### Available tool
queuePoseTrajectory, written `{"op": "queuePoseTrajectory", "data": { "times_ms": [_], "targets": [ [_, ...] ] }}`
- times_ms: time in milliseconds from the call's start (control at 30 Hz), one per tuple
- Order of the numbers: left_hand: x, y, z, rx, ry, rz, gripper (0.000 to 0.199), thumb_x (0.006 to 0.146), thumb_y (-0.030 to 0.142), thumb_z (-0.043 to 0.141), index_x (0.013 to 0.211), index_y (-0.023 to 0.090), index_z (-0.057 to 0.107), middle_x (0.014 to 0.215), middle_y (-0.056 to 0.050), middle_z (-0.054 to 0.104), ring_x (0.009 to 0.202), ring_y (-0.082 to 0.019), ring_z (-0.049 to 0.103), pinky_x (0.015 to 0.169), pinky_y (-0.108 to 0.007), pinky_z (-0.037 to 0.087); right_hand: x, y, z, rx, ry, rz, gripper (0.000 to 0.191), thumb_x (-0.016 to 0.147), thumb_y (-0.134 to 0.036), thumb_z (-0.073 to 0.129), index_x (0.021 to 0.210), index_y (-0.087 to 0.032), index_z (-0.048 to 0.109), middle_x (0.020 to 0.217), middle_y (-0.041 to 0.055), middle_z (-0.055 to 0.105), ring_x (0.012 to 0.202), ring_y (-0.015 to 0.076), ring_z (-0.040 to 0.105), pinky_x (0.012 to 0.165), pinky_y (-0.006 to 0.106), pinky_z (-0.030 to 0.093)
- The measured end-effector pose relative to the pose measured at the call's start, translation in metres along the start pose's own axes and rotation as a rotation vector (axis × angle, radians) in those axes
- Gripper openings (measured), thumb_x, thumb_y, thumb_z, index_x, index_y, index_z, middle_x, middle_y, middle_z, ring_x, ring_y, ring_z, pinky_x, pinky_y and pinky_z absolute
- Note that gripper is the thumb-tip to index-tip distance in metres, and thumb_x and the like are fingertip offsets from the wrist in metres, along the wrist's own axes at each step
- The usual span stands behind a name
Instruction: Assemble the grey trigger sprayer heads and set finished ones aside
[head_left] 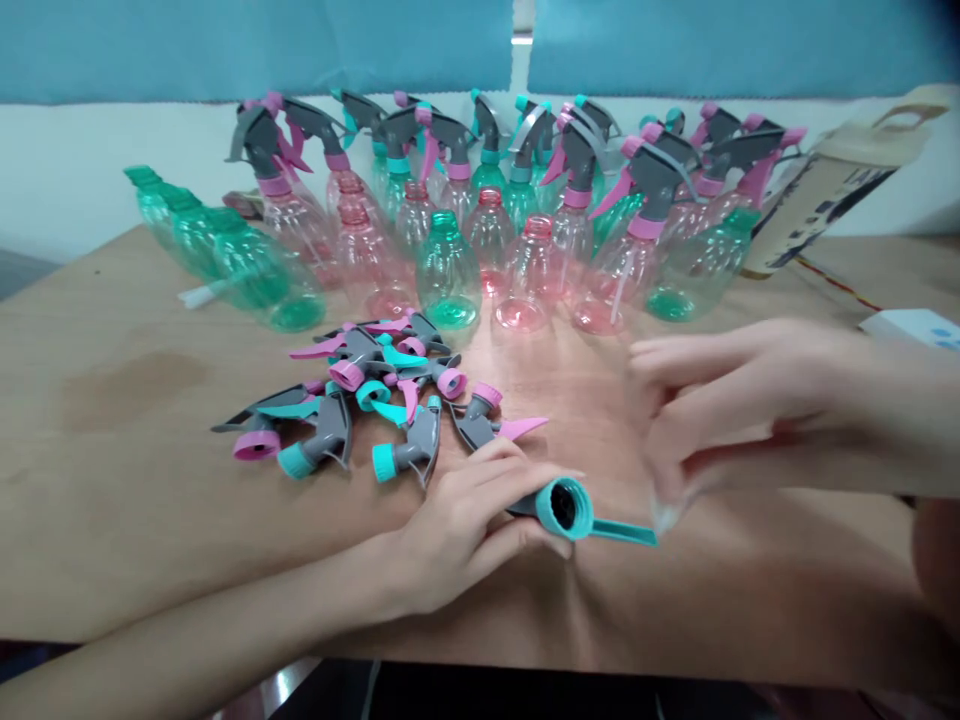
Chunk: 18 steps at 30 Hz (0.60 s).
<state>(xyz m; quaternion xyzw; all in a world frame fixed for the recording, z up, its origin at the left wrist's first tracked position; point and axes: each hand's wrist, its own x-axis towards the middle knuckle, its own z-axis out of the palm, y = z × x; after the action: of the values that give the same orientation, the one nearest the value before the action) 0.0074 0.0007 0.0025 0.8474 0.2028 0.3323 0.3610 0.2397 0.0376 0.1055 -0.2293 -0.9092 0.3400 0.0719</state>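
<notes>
My left hand is closed round a grey and teal spray trigger head. Its round threaded collar faces me, and the teal lever sticks out to the right. Blurred by motion, my right hand is above and right of the lever with its fingers pinched together. A small whitish, see-through piece shows at its fingertips; its kind is too smeared to make out. Beyond my left hand lies a pile of loose trigger heads with pink or teal collars and levers.
Pink-tinted bottles and green-tinted bottles stand in rows at the back, many with trigger heads fitted. A cream tumbler leans at the right rear. A white box lies near the right edge of the wooden table.
</notes>
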Motion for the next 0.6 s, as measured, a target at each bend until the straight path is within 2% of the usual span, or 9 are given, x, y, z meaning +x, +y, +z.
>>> {"op": "queuePoseTrajectory", "data": {
  "times_ms": [33,100,200,300,367,467,600],
  "targets": [
    [-0.001,-0.001,-0.001,0.011,0.014,-0.017,0.024,0.094,0.026,0.048,0.109,0.011,0.059,0.086,-0.007,0.065,0.082,-0.019,0.055,0.087,-0.039,0.047,-0.003,0.000,-0.005,-0.036,0.047,0.033,0.015,0.088,-0.023,0.055,0.080,-0.025,0.068,0.080,-0.0011,0.058,0.070,0.0103,0.053,0.059,0.022,0.041],
    [-0.002,-0.002,-0.002,0.035,0.049,-0.034,0.027,0.093,0.026,0.049,0.115,0.013,0.056,0.086,-0.007,0.064,0.082,-0.019,0.055,0.084,-0.039,0.048,-0.005,0.000,-0.011,-0.044,0.182,-0.001,0.006,0.082,-0.026,0.064,0.080,-0.027,0.069,0.083,-0.0013,0.057,0.070,0.0100,0.054,0.059,0.022,0.042],
    [-0.003,-0.005,-0.001,0.051,0.083,-0.035,0.027,0.092,0.026,0.051,0.116,0.015,0.055,0.088,-0.006,0.065,0.085,-0.019,0.055,0.082,-0.038,0.048,0.001,-0.002,-0.006,-0.064,0.186,-0.011,0.010,0.086,-0.024,0.059,0.083,-0.027,0.068,0.098,-0.0004,0.059,0.082,0.0109,0.057,0.065,0.021,0.044],
    [-0.005,-0.006,0.000,0.069,0.108,-0.047,0.024,0.091,0.023,0.052,0.113,0.015,0.057,0.095,-0.007,0.064,0.088,-0.020,0.054,0.082,-0.036,0.048,0.011,-0.005,0.006,0.006,0.203,0.042,0.010,0.089,-0.023,0.054,0.087,-0.022,0.064,0.090,0.0000,0.065,0.078,0.0112,0.061,0.061,0.020,0.045],
    [-0.005,-0.007,-0.001,0.082,0.120,-0.073,0.020,0.091,0.021,0.052,0.109,0.015,0.060,0.100,-0.008,0.064,0.089,-0.020,0.054,0.083,-0.037,0.047,0.015,-0.006,0.013,0.113,0.249,0.060,0.007,0.087,-0.022,0.057,0.086,-0.020,0.063,0.080,-0.0010,0.067,0.070,0.0106,0.062,0.058,0.019,0.046],
    [-0.005,-0.008,-0.002,0.092,0.126,-0.089,0.017,0.091,0.021,0.052,0.105,0.016,0.061,0.105,-0.007,0.064,0.093,-0.020,0.056,0.087,-0.037,0.046,0.019,-0.004,0.019,0.376,0.243,0.028,0.001,0.083,-0.018,0.062,0.084,-0.019,0.063,0.082,-0.0010,0.067,0.073,0.0106,0.065,0.061,0.019,0.050],
    [-0.005,-0.010,-0.003,0.113,0.138,-0.066,0.024,0.091,0.023,0.052,0.114,0.016,0.056,0.106,-0.007,0.064,0.093,-0.020,0.056,0.084,-0.034,0.047,0.025,0.002,0.023,0.680,0.206,0.006,0.020,0.070,-0.014,0.075,0.084,-0.017,0.063,0.088,-0.0010,0.066,0.084,0.0116,0.066,0.071,0.020,0.053]
  ]
}}
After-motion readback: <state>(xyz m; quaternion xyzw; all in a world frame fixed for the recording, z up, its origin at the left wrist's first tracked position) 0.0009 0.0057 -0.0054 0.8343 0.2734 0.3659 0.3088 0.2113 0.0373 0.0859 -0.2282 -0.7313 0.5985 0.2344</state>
